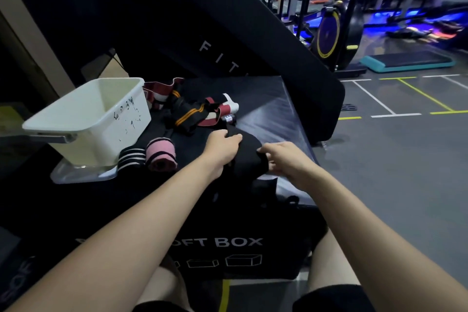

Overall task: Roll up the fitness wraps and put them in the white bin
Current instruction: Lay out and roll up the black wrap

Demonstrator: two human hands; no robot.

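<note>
So from my remote seat the biggest thing here is the black soft plyo box (243, 243) with "BOX" printed on its front, and everything sits on its shiny dark top. Leaning behind it is a big black pad (228, 33) with pale letters on it. Off to the right there's gym floor with painted lines, an exercise bike (331, 30) and a teal aerobic step (407, 61). Next down in size is the white bin (93, 119), on the left part of the box top, tilted a bit, scribbles on its side, nothing visible inside from this angle. Behind the hands there's a loose heap of unrolled wraps (192, 109), black with orange stripes plus some red-and-white ones, just right of the bin. The black wrap (247, 157) being worked is near the front edge of the box, well apart from the bin. Left hand (222, 145) has its fingers curled around the far end of that wrap, thumb on top. Right hand (283, 157) is pinching the near right edge of it, fingertips tucked into the fabric. Smallest bits: a rolled pink wrap (161, 154) and a rolled black-and-white striped wrap (132, 158), touching each other, just beside the bin's front corner.
</note>
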